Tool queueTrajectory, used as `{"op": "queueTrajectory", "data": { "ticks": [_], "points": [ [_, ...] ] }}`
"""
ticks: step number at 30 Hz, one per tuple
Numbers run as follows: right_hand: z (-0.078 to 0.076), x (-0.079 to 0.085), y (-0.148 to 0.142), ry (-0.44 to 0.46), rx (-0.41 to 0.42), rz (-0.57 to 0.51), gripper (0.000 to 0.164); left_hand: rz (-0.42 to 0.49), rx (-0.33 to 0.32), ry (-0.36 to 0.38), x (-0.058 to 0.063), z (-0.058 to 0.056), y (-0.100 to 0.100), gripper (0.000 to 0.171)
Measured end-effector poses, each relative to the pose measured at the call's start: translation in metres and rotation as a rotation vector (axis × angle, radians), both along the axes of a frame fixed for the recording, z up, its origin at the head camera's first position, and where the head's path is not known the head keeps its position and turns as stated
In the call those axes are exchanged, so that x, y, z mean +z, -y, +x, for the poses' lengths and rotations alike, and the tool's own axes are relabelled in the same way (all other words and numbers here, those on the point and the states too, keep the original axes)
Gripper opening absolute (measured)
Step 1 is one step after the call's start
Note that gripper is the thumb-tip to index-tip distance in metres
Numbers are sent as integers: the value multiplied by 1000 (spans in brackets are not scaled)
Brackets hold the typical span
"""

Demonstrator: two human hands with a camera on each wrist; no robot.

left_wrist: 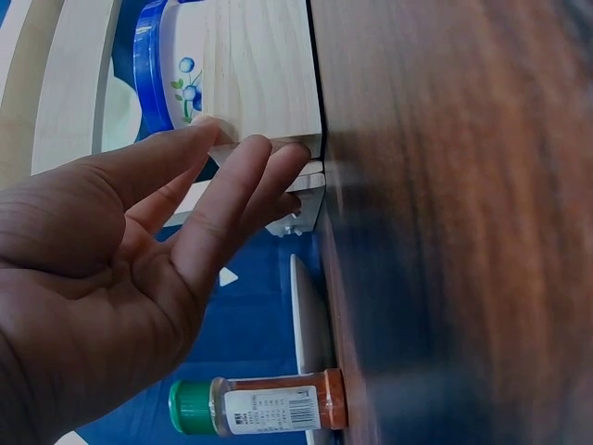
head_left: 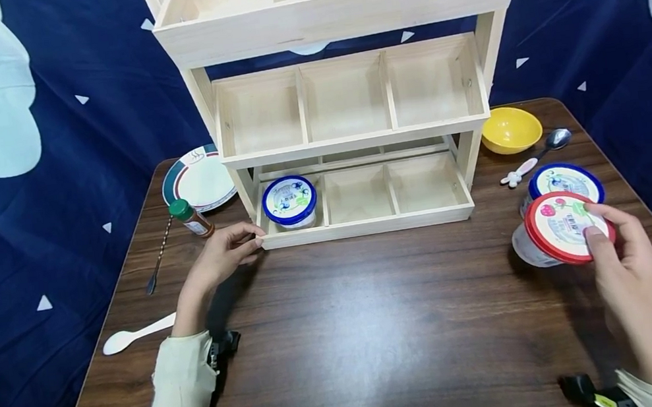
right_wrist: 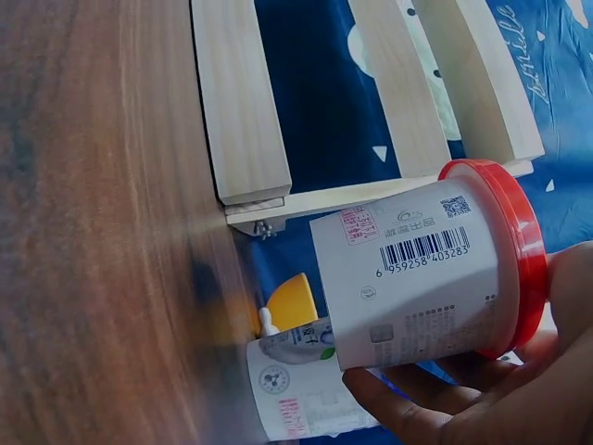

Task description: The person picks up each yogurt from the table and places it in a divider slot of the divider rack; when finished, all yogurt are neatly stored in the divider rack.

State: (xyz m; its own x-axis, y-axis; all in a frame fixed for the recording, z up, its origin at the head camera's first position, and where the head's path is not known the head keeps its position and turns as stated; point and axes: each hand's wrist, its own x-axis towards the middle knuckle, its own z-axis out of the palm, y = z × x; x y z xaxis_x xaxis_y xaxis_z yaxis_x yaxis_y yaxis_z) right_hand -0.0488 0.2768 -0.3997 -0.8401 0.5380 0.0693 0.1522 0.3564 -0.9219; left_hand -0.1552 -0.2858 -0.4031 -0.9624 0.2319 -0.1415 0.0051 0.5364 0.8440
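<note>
My right hand grips a white tub with a red lid, tilted and raised over the right of the table. Its barcode side shows in the right wrist view, with fingers beneath the tub. Behind it stands a blue-lidded tub, partly hidden. My left hand touches the left front corner of the wooden rack's bottom tray, thumb and fingertips at the corner in the left wrist view. Another blue-lidded tub sits in that tray's left compartment.
The rack's middle tray and top tray rise behind. At left are plates, a green-capped spice jar, a thin metal stirring spoon and a white spoon. A yellow bowl and rabbit-handled spoon lie at right.
</note>
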Motion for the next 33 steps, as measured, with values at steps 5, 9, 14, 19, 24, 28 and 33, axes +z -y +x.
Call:
{"op": "queueTrajectory", "data": {
  "ticks": [5,9,14,19,24,28,33],
  "points": [
    [-5,5,1,-3,13,-5,45,5,3,-1,0,0,0,19],
    [-9,9,1,-15,19,-10,44,12,3,1,-1,0,1,19],
    [-15,13,2,-39,44,-30,43,5,6,0,-2,-1,1,19],
    [-22,17,5,-70,70,30,43,2,5,-4,-2,-1,1,19],
    [-30,20,10,-104,100,10,43,11,5,3,-2,-1,1,19],
    [-36,22,15,-106,135,14,43,15,7,10,-1,-1,1,20],
    [-41,23,19,-112,167,4,43,15,12,16,-2,-1,1,20]
  ]
}}
